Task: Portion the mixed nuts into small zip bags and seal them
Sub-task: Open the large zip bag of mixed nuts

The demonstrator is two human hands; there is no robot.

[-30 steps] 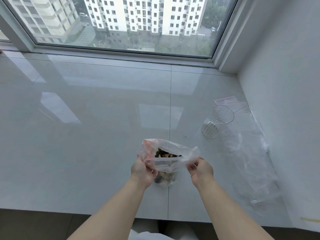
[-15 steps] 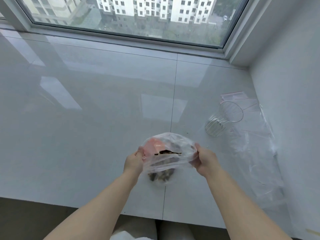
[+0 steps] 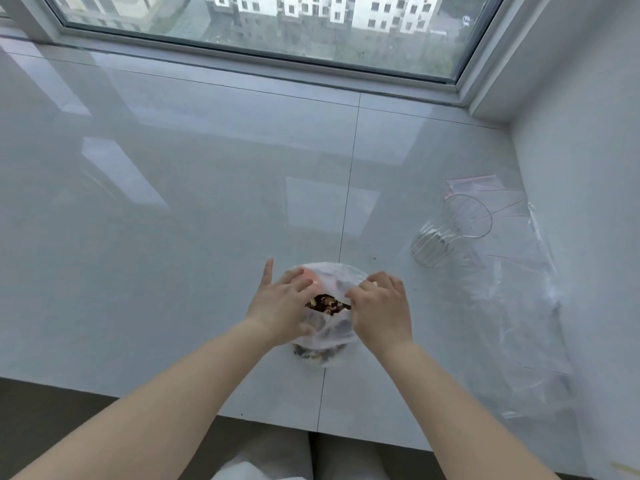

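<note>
We see both hands shifted onto nut bag (image 3: 325, 327) mouth near sill (image 3: 173, 202) front edge: left hand (image 3: 280, 306) grips rim, right hand (image 3: 379, 315) pinches opposite rim; mouth unsealed, nuts (image 3: 327, 303) showing; sealing likely next.

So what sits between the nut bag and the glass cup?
Head view: only bare white sill tile with a few dark specks lies between the nut bag and the glass cup.

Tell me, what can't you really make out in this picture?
- Head view: the zip bag strip, whether pressed shut, is blurred and covered by left hand and right hand.
- Kinds of nuts: too small.
- Glass contents: unclear through its ribbing.
- Clear plastic beside it: bag count unreadable.
</note>
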